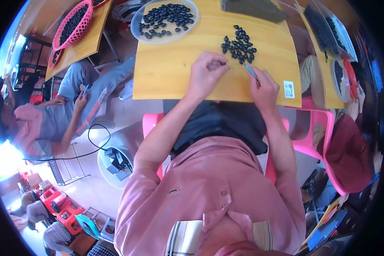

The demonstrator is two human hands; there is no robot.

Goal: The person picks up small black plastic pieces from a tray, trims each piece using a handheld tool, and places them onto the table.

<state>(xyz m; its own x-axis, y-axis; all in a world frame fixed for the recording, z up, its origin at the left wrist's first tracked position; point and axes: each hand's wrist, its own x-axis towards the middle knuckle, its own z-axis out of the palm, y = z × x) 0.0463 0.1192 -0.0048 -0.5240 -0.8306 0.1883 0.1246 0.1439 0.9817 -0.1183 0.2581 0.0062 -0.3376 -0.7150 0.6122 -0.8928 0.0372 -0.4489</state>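
My left hand (207,73) is over the wooden table (170,74), with thumb and fingertips brought together. Whatever is in that pinch, if anything, is too small to make out. My right hand (265,89) is closed around a slim blue-grey tool (251,72). Its tip points up and left, at the near edge of a loose pile of small, shiny black pieces (240,46). Whether the tool is a pair of tweezers or a small blade does not show clearly. Dark crumbs are scattered on the wood between my two hands.
A shallow clear round tray (137,32) with many black pieces stands at the far left of the table. A dark mass in a clear container (254,9) lies at the far edge. A white label (289,89) is stuck near the right corner. People sit at tables on both sides.
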